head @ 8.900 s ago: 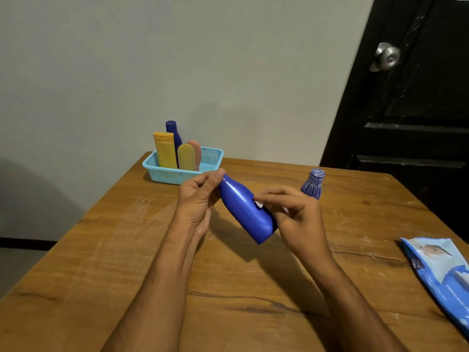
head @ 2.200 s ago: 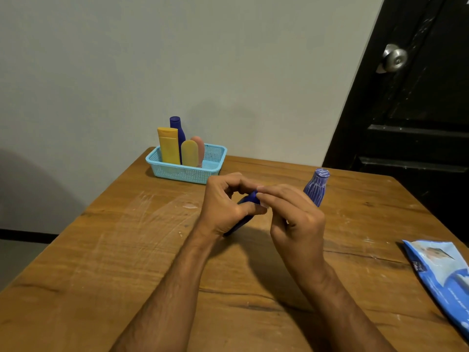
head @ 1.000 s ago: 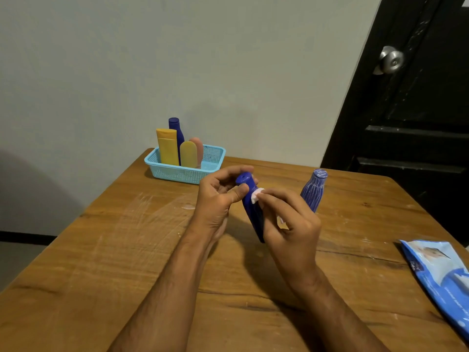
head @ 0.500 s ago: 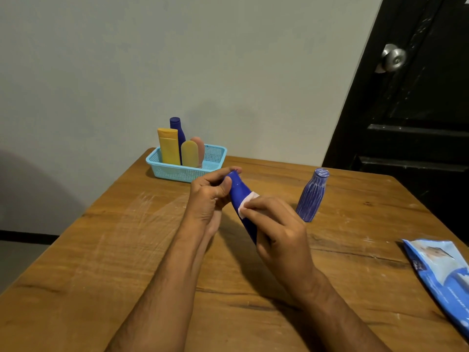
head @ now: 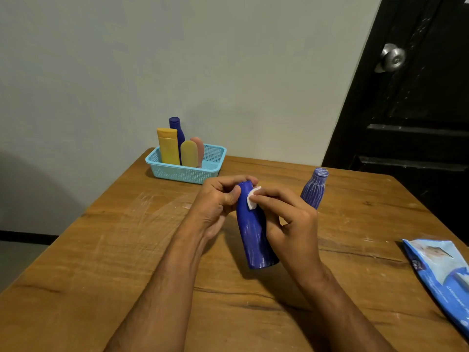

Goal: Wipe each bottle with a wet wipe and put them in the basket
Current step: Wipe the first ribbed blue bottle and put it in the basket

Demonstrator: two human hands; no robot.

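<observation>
Item: blue bottle (head: 255,235), smooth plastic, held over the middle of the counter (head: 101,250), cap end far and up, base near and low, clear of the wood.

Grip, left: my left hand (head: 215,204) has fingers and thumb curled round the cap end, clamped on it.

Grip, right: my right hand (head: 291,224) pinches a folded white wet wipe (head: 252,200) against the upper body, just below the cap; its lower fingers lie behind the body.

Handling, as I judge it: light, stiff-walled, likely slick where the wipe has wetted it. Best held at the narrow cap end and near the base, leaving the body free for wiping.

Also listed: ribbed purple bottle (head: 314,189), upright, right of my hands, not yet in the basket (head: 185,171). That basket sits far left by the wall with four bottles standing in it. Wipe packet (head: 441,275) at the near right edge.

Change against half a second ago: the blue bottle has swung from leaning left to nearly upright, more of its body now showing, and the wipe has moved up toward the cap.
</observation>
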